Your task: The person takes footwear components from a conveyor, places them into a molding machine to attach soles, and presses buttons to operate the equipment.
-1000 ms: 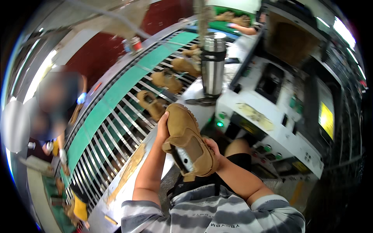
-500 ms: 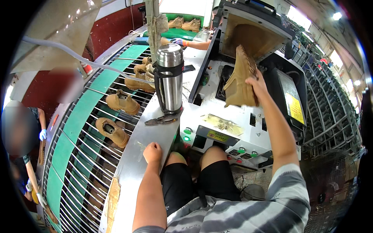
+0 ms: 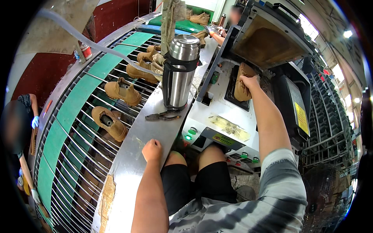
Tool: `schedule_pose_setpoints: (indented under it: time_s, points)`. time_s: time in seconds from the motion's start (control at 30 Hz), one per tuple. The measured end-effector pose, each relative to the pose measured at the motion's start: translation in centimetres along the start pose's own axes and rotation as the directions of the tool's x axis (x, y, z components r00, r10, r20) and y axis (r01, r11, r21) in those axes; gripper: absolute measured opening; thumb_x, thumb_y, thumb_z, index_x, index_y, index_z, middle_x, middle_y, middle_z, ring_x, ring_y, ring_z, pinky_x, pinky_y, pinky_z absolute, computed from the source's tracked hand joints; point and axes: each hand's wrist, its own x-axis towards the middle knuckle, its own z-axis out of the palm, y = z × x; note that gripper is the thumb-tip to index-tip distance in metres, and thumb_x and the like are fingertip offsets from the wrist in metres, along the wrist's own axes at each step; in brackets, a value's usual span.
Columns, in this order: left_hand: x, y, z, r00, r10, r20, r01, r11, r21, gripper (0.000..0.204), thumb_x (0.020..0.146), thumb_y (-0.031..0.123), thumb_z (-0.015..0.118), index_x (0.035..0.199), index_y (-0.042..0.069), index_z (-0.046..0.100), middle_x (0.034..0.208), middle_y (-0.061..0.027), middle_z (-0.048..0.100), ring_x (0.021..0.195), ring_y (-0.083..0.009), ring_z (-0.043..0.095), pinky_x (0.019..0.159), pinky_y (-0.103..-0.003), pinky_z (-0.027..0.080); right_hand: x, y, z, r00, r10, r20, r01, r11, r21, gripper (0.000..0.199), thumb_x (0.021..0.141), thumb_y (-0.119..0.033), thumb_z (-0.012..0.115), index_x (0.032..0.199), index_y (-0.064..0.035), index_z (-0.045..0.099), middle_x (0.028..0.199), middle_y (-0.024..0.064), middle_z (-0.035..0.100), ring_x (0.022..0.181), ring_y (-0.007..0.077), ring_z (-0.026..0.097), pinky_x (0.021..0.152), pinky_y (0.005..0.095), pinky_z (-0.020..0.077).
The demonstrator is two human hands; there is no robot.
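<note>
My right hand [image 3: 250, 82] is closed around a tan boot [image 3: 241, 92], reaching into the machine under its raised lid [image 3: 272, 39]. The boot lies over a dark recessed pad [image 3: 230, 86] in the white machine bed; whether it touches the pad I cannot tell. Its ridged sole edge shows beside my fingers. My left hand [image 3: 152, 150] rests as a fist on the metal ledge [image 3: 136, 145], with nothing seen in it. Beyond that hand lie pliers [image 3: 163, 115], and a steel flask [image 3: 181, 73] with a black strap stands upright behind them.
Several tan boots, among them a near one [image 3: 110, 123], sit on a roller conveyor [image 3: 83, 155] with green strips at left. Green and red buttons [image 3: 244, 155] line the machine front. A co-worker's hand [image 3: 35, 122] is at far left; another person's arm [image 3: 218, 37] reaches in at the back.
My right hand has lowered the boot from upright in the air to the machine's pad, turning it. My left fist stays on the ledge. The view has shifted slightly.
</note>
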Motion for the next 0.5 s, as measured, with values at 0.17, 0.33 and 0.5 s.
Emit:
schedule_pose_setpoints:
  time_s: [0.17,0.33,0.5]
  points:
    - [0.0,-0.3,0.0,1.0,-0.004,-0.005,0.004,1.0,0.029,0.026,0.086,0.025,0.055,0.071,0.005,0.06,0.076,-0.0148,0.065,0.072,-0.0372,0.062,0.063,-0.048,0.048,-2.4,0.0,1.2,0.997,-0.072,0.005,0.071,0.966,-0.247,0.093,0.072,-0.063,0.065,0.138,-0.0014,0.045,0.136,0.0272,0.049,0.125,0.038,0.05,0.105,0.0412,0.0401]
    - [-0.4,0.3,0.0,1.0,-0.005,-0.015,0.006,0.999,0.036,0.027,0.087,0.026,0.054,0.072,0.005,0.062,0.077,-0.0153,0.065,0.072,-0.0371,0.062,0.064,-0.048,0.049,-3.2,1.2,-1.4,0.959,-0.127,0.254,0.193,0.949,-0.251,0.085,0.071,-0.057,0.067,0.138,-0.0077,0.047,0.135,0.0182,0.053,0.124,0.0373,0.05,0.103,0.0438,0.0415]
    - [-0.7,0.1,-0.6,0.999,-0.006,-0.05,0.009,0.997,0.071,0.027,0.087,0.026,0.054,0.071,0.005,0.061,0.076,-0.0146,0.065,0.071,-0.0367,0.062,0.063,-0.048,0.048,-6.2,-0.9,-1.6,0.984,-0.087,0.156,0.129,0.949,-0.288,0.081,0.076,-0.058,0.062,0.139,-0.0103,0.047,0.148,0.0146,0.039,0.132,0.0387,0.039,0.104,0.0472,0.0405]
